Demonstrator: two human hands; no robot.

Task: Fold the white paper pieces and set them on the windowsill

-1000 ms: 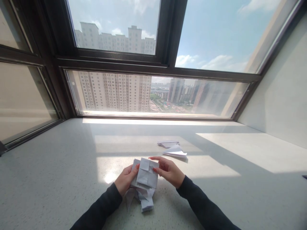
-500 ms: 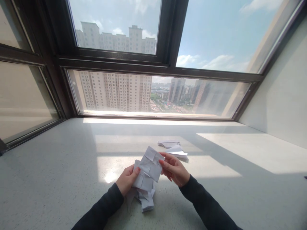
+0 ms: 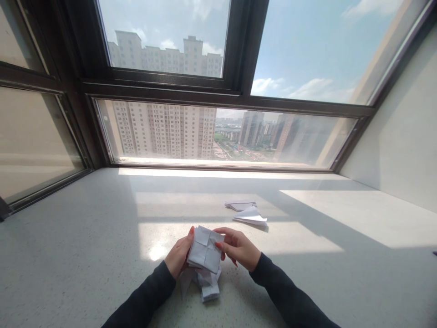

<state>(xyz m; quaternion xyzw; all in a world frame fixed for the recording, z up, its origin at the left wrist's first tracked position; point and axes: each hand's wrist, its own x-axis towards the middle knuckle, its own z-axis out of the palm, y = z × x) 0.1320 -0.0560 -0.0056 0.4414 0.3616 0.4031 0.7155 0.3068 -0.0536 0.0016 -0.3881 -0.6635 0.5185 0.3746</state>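
Between my hands is a small stack of folded paper squares [image 3: 205, 251], white, with crossing flaps on the top one. My left hand [image 3: 181, 253] is closed on the left side of the stack, thumb along its edge. The right edge is pinched by my right hand [image 3: 239, 248], its thumb on the top square. Below the stack, more folded white paper pieces [image 3: 209, 291] lie in a loose pile on the pale surface, partly covered by the stack.
Two folded white paper planes [image 3: 251, 216] lie farther back on the speckled white sill [image 3: 85, 237]. A dark window frame [image 3: 225, 167] closes off the back, and a white wall [image 3: 403, 136] rises at the right.
My right hand has moved left and slightly down with its paper square. That square now lies on top of the ones in my left hand, forming one stack.
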